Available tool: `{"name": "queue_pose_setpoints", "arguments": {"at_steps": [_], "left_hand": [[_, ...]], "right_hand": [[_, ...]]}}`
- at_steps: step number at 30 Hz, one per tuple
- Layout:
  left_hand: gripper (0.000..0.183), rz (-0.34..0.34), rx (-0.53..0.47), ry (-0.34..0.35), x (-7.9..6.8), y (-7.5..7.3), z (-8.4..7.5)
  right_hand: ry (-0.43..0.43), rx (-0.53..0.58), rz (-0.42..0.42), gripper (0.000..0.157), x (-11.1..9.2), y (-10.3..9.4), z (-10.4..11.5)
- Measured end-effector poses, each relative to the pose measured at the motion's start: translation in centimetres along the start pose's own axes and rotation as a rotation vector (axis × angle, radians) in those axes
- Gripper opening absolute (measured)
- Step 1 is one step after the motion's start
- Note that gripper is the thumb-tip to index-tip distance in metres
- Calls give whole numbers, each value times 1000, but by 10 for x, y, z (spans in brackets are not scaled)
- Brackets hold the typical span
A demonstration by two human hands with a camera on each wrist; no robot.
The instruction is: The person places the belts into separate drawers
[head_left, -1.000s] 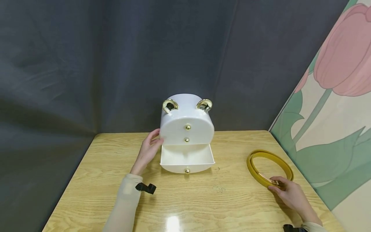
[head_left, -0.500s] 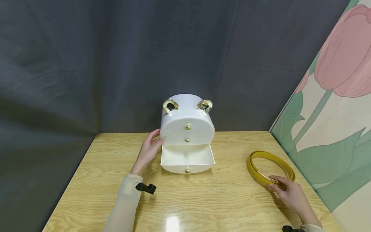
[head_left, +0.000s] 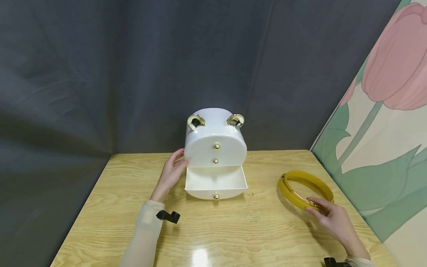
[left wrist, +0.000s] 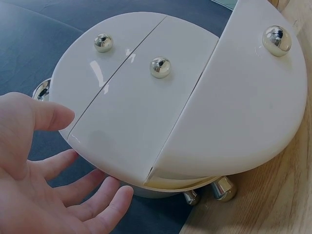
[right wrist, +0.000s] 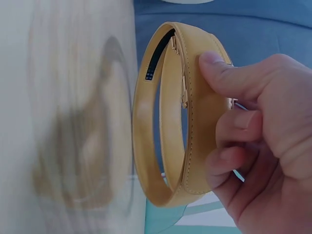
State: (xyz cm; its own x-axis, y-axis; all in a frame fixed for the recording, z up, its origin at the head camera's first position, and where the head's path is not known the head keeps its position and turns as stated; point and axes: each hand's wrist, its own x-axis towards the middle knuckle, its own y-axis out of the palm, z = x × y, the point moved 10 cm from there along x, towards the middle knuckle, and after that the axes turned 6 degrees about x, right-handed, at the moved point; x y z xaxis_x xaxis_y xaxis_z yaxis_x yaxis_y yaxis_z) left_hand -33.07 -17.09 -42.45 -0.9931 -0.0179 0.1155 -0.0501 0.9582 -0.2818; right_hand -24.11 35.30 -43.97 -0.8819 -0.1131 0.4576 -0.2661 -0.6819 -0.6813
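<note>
A coiled mustard-yellow belt (head_left: 289,194) with a gold buckle is pinched at its near side between the thumb and fingers of my right hand (head_left: 333,218). In the right wrist view the belt (right wrist: 202,112) stands on edge, its loops nested, with a shadow on the table beside it. A white rounded drawer box (head_left: 200,150) with gold knobs stands at the middle back. Its lowest drawer (head_left: 215,178) is pulled out and looks bare inside. My left hand (head_left: 171,172) rests at the box's left side, and its fingers (left wrist: 63,119) lie spread along the edge.
Two gold ear-shaped rings (head_left: 196,121) sit on top of the box. Behind the wooden table (head_left: 253,237) hangs a dark curtain (head_left: 150,74). A wall panel with painted tulips (head_left: 383,167) runs along the right side.
My right hand has shifted the belt a little to the left and away from me, and the belt's shadow now shows more below it. The left hand and box have stayed put.
</note>
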Motion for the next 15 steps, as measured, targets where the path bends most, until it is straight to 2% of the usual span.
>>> {"name": "queue_pose_setpoints", "arguments": {"at_steps": [6, 15], "left_hand": [[58, 3, -1, 4, 0, 1, -1], [60, -2, -2, 7, 0, 0, -1]], "right_hand": [[14, 8, 11, 35, 2, -3, 12], [-23, 48, 2, 34, 8, -7, 42]]}}
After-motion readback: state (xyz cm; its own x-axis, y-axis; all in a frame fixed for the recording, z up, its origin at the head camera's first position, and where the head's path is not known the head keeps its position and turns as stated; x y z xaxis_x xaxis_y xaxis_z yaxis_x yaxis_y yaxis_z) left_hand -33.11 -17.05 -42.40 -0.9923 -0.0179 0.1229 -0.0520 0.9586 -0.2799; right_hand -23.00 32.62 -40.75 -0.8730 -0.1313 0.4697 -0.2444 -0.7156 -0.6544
